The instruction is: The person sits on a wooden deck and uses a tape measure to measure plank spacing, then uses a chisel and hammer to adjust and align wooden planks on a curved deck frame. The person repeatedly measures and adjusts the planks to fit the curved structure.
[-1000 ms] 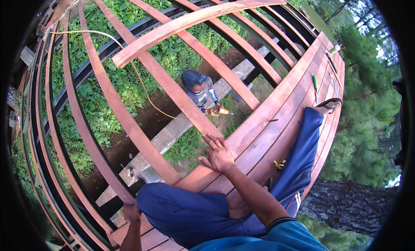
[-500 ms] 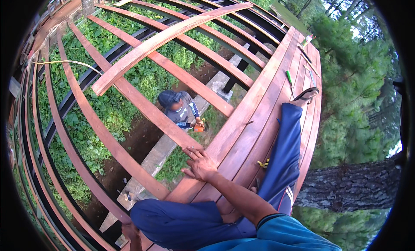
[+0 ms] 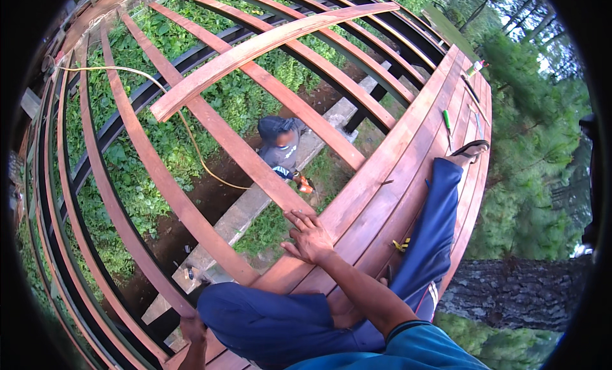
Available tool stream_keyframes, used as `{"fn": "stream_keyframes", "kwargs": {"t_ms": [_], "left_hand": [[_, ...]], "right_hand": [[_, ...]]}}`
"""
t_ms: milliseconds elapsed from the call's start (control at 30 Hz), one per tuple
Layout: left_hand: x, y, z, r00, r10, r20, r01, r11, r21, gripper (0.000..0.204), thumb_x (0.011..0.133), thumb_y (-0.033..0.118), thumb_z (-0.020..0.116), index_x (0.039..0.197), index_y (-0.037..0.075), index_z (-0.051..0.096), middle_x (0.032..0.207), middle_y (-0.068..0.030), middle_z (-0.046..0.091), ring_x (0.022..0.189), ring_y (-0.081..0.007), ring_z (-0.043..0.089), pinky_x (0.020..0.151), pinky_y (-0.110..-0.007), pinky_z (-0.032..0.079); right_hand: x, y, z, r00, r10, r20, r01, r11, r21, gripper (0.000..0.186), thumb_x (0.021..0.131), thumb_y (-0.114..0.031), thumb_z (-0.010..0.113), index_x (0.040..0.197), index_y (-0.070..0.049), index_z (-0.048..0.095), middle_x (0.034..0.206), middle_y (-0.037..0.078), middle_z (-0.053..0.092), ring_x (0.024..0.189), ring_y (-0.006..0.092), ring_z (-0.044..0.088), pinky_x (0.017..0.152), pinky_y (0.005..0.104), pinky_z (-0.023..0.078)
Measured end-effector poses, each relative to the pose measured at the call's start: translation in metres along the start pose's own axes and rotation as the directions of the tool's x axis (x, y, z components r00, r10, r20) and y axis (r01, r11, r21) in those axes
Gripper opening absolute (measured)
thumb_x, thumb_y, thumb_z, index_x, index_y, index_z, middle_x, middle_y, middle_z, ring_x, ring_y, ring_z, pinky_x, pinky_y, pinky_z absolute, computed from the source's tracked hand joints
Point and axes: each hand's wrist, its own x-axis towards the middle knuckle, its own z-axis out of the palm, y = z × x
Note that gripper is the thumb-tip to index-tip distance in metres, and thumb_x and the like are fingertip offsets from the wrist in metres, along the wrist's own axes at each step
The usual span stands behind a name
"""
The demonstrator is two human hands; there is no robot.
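Note:
My right hand (image 3: 310, 237) rests with its fingers spread over the edge of the reddish deck boards (image 3: 357, 210), where a wooden joist (image 3: 252, 166) meets them. Nothing is held in it. Beside my bent left knee, my left hand (image 3: 192, 330) touches the near end of another joist (image 3: 124, 214); its fingers are mostly hidden. Ahead of both hands, a loose thick plank (image 3: 271, 48) lies across several joists. Below the open frame, a person (image 3: 280, 147) in a dark cap holds an orange tool (image 3: 306, 185).
A green-handled screwdriver (image 3: 447, 121) and other tools lie on the boards near my right foot (image 3: 468, 152). A yellow item (image 3: 401, 244) is beside my leg. A yellowish cord (image 3: 191, 135) hangs through the joists. Wide gaps show plants (image 3: 159, 172) and a concrete strip (image 3: 239, 217) below.
The view has shifted, moving the scene rightward. The cord now hangs down toward the concrete strip. The person below has moved the orange tool slightly. Both my hands keep their places on the wood.

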Motion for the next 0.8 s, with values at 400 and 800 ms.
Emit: {"fn": "stream_keyframes", "kwargs": {"t_ms": [400, 800], "left_hand": [[-0.031, 0.032, -0.027, 0.996, -0.079, 0.052, 0.070, 0.985, 0.155, 0.089, 0.072, 0.075, 0.076, 0.118, -0.002, 0.075, 0.119, -0.0239, 0.077, 0.111, -0.0384, 0.075, 0.095, -0.048, 0.059], [-0.035, 0.037, -0.034, 0.997, -0.050, 0.062, 0.041, 0.989, 0.139, 0.086, 0.076, 0.073, 0.076, 0.122, 0.001, 0.074, 0.121, -0.0230, 0.077, 0.115, -0.0382, 0.074, 0.098, -0.047, 0.057]], "right_hand": [[-0.001, -0.003, 0.003, 1.000, 0.011, 0.015, -0.010, 0.997, -0.080, 0.046, 0.098, -0.053, 0.065, 0.108, -0.011, 0.082, 0.169, 0.013, 0.041, 0.159, 0.0301, 0.031, 0.128, 0.0518, 0.023], [0.000, -0.003, 0.003, 1.000, 0.008, 0.011, -0.007, 0.998, -0.060, 0.048, 0.099, -0.053, 0.063, 0.103, -0.008, 0.081, 0.168, 0.013, 0.043, 0.158, 0.0296, 0.032, 0.126, 0.0508, 0.025]]}}
